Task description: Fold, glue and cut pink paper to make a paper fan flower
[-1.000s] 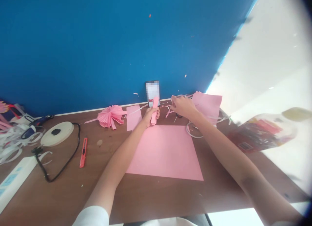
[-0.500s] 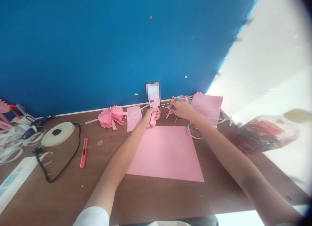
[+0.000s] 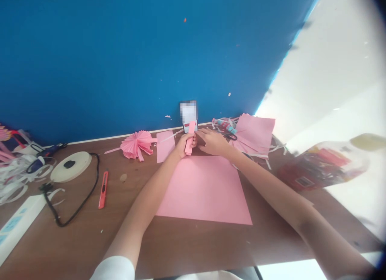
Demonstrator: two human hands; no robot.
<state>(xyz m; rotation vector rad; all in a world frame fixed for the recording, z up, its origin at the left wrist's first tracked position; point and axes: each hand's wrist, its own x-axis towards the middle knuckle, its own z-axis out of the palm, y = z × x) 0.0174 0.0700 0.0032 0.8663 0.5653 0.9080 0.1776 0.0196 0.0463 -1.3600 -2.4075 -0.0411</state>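
My left hand (image 3: 184, 145) is closed around a folded strip of pink paper (image 3: 189, 144), which stands nearly upright above the far edge of a large pink sheet (image 3: 205, 189). Just right of the strip, my right hand (image 3: 214, 142) reaches in low over the table, fingers stretched out and apart, with nothing visible in them. Behind that hand lies a glue stick (image 3: 227, 126) with a light blue and red tube, among paper scraps. A phone (image 3: 189, 113) leans on the wall directly behind the strip, its screen blurred.
Left of my hands are a pleated pink paper rosette (image 3: 137, 145), a red utility knife (image 3: 103, 190), a white round disc (image 3: 71, 167) with black cable, and a white power strip (image 3: 19, 225). Pink sheets (image 3: 256, 133) and a plastic bag (image 3: 325, 165) lie right. A blue wall (image 3: 120, 62) rises behind.
My right hand has moved left from the scraps toward the folded strip, and its fingers have spread. The glue stick now shows more fully. My left hand keeps its hold on the strip.
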